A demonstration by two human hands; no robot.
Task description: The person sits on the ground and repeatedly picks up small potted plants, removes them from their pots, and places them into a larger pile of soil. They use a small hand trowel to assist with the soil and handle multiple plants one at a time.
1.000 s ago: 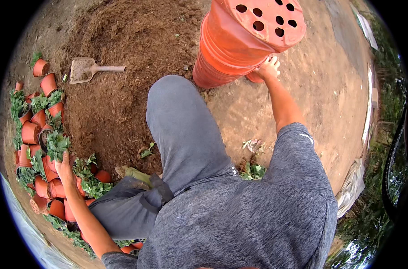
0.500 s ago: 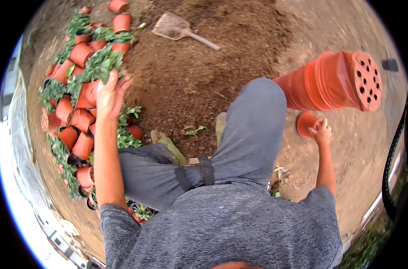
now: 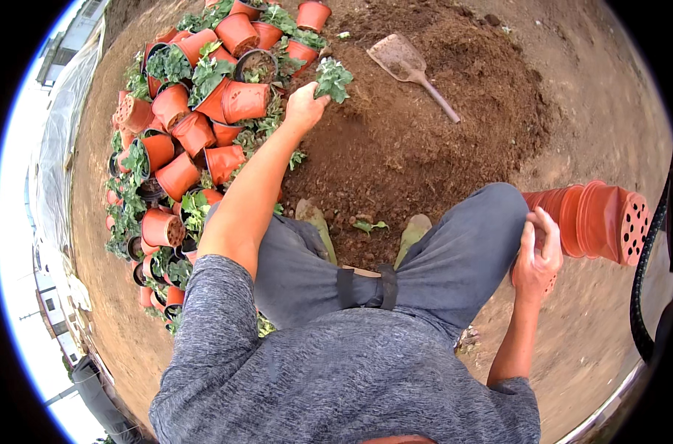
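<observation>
Seemingly part-done: at twelve o'clock the left hand (image 3: 305, 109) pinches a green leafy plant (image 3: 334, 80); orange plastic pots with plants (image 3: 245, 102) heap at ten; nested orange plastic pots (image 3: 604, 225) remain at three, near the right hand (image 3: 538, 259), grip unclear.

Outdoors, in even daylight, bare light-brown earth (image 3: 588, 140) forms the floor, bending toward the rim of the view, with a thin pale strip (image 3: 603, 403) along its lower right edge. On the left, a sheet of translucent plastic (image 3: 74, 118) borders the ground, and beyond it stand a greyish building (image 3: 69, 46) and a whitish one with small dark windows (image 3: 52, 303), under glaring white sky (image 3: 17, 214).
</observation>
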